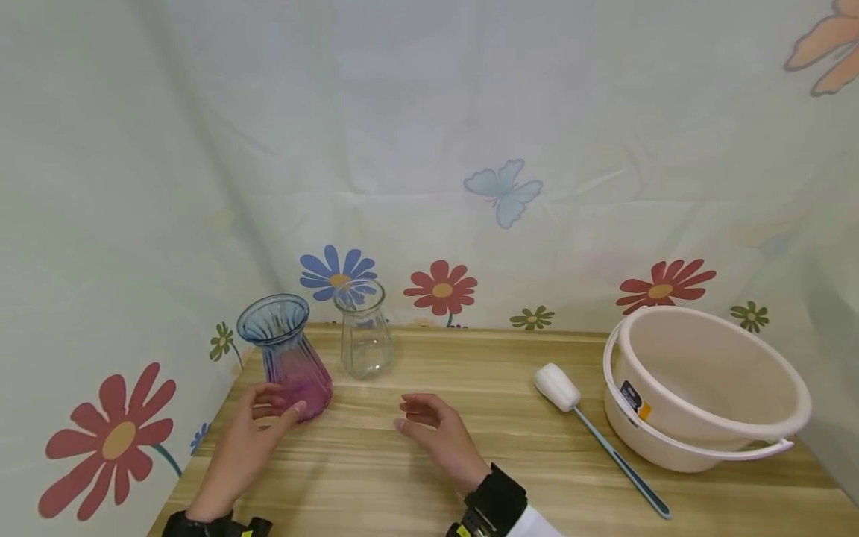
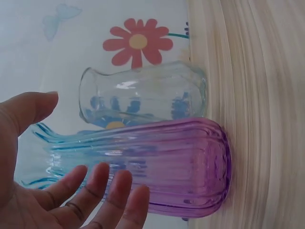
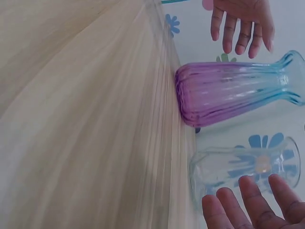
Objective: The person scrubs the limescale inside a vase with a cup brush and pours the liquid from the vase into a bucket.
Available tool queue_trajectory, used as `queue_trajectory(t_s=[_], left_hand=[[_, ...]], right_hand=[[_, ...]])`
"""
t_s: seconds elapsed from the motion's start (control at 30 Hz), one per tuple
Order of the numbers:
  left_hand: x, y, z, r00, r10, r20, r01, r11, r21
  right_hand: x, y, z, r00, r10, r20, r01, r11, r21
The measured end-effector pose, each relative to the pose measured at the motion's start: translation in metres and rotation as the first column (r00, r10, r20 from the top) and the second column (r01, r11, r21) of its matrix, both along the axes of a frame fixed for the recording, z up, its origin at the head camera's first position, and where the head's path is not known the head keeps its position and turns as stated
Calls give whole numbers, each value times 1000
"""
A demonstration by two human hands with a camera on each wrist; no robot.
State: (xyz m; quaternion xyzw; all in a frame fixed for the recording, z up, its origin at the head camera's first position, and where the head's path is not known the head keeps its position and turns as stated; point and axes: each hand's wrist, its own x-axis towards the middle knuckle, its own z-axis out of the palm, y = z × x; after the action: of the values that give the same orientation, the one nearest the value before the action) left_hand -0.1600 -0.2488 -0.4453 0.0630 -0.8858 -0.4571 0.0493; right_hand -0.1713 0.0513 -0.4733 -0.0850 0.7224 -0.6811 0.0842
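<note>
A ribbed glass vase (image 1: 295, 358), blue at its flared mouth and purple at its base, stands upright at the table's left. My left hand (image 1: 251, 436) is just in front of it, fingers spread and thumb apart; the right wrist view shows a gap between this hand (image 3: 244, 21) and the vase. Behind and to the right stands a smaller clear glass vase (image 1: 367, 347). Over the middle of the table is my right hand (image 1: 443, 440), loosely bent and holding nothing. In the left wrist view the purple end of the vase (image 2: 190, 167) rests on the wood.
On the right, a pale pink bucket (image 1: 671, 418) stands with its handle lowered. Beside it lies a bottle brush (image 1: 614, 455) with a white sponge head. A flowered curtain (image 1: 416, 134) hangs behind the wooden table (image 1: 376, 477) and along its left side.
</note>
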Motion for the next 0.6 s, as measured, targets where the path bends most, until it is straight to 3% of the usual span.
queue_trajectory(t_s=[0.3, 0.47, 0.6], left_hand=[[-6, -8, 5, 994, 81, -69, -82, 996, -17], [-13, -7, 8, 996, 60, -58, -62, 998, -29], [-19, -7, 7, 999, 43, -30, -43, 999, -13]], right_hand=[[-11, -33, 10, 998, 55, -10, -55, 998, -24], [-19, -49, 14, 996, 93, -4, -93, 994, -54], [-24, -59, 16, 990, 138, 18, -138, 990, -24]])
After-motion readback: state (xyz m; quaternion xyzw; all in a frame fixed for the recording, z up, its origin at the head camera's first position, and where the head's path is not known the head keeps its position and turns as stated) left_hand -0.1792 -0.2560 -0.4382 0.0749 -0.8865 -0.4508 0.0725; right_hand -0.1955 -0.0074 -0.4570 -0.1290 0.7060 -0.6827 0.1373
